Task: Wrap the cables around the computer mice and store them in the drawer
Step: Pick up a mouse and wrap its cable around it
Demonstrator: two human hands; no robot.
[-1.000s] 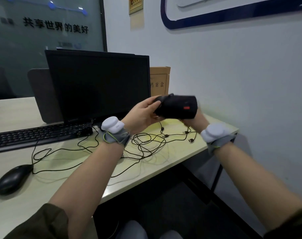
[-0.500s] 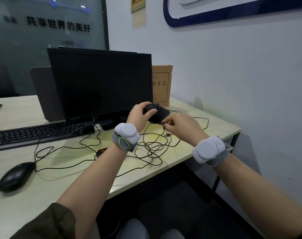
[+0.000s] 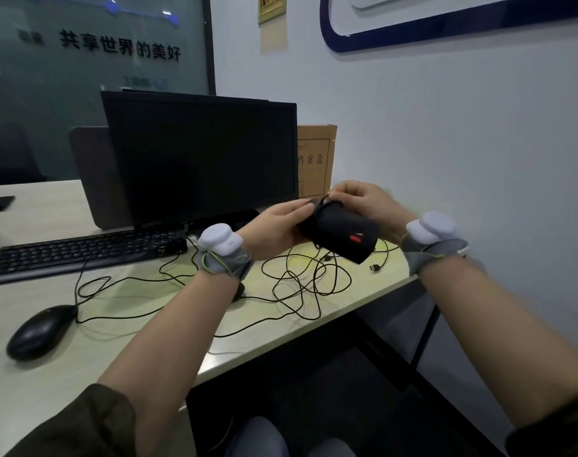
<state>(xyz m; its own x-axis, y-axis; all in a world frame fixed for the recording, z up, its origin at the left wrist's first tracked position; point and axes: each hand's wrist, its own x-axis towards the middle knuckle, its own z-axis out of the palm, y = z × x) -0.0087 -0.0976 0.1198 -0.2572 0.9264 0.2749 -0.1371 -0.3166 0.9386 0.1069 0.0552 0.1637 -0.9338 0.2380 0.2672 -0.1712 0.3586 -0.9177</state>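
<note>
Both hands hold a black computer mouse [image 3: 342, 234] up above the table [image 3: 142, 301], near its 2 o'clock corner. The left hand [image 3: 276, 230] grips the mouse's far end, fingers curled around it; the right hand [image 3: 366, 201] pinches the thin cable [image 3: 309, 282] at the mouse's top (blurred there). The cable's loose tangle lies on the table below. A second black mouse [image 3: 39, 331] rests at 8 o'clock, beside the keyboard [image 3: 83, 252].

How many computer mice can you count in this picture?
2, possibly more hidden: a glossy black mouse on the desk's near left, and a black mouse with a red mark held in both hands above the tangled cables.
</note>
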